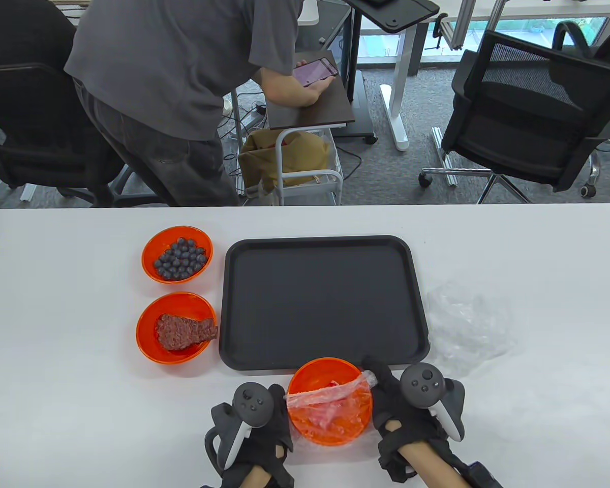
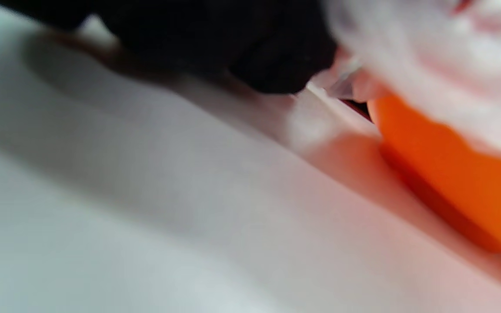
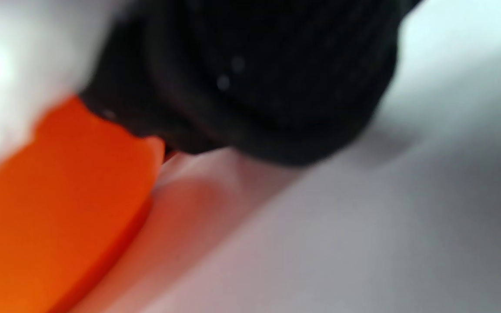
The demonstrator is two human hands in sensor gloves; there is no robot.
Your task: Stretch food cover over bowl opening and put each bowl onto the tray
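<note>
An orange bowl [image 1: 330, 370] with pinkish food stands at the table's front edge, between my hands. A clear plastic food cover [image 1: 330, 406] lies stretched over its near half; the far part of the opening shows bare. My left hand [image 1: 279, 401] pinches the cover's edge at the bowl's left rim. My right hand [image 1: 381, 384] grips the bunched cover edge at the right rim. Both wrist views are blurred, showing the bowl's orange wall [image 2: 455, 165] [image 3: 46, 217] beside black gloved fingers [image 2: 250, 52] [image 3: 255, 78]. The black tray [image 1: 323, 300] lies just beyond, with nothing on it.
Left of the tray stand two more orange bowls, one with blueberries [image 1: 178, 253] and one with a slab of meat [image 1: 177, 328]. A heap of clear covers [image 1: 467, 325] lies right of the tray. A person [image 1: 183, 91] stands behind the table, with office chairs around.
</note>
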